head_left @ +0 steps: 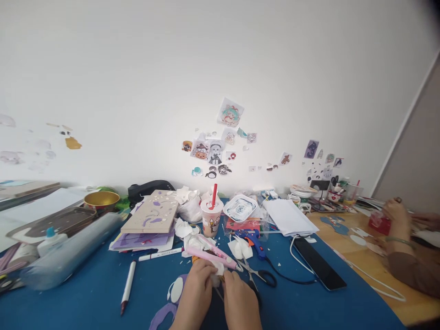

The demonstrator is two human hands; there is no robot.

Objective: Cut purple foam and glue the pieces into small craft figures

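My left hand (197, 291) and my right hand (239, 293) are close together at the bottom centre, fingers closed. Between their fingertips is a small whitish piece (219, 268), too small to make out clearly. Just beyond my fingers lies a pink tool (209, 255). Scissors (257, 272) with black handles rest to the right of my right hand. Left of my left hand are a white oval piece (177, 289) and a purple curved piece (163, 316) on the blue table surface (92, 302).
A drink cup (211, 220) with a red straw stands behind the hands. A blue glue gun (256, 243), a phone (319, 263), a marker (128, 286) and a plastic-wrapped roll (74, 250) lie around. At the right, another person's arm (400, 247) reaches over a wooden table.
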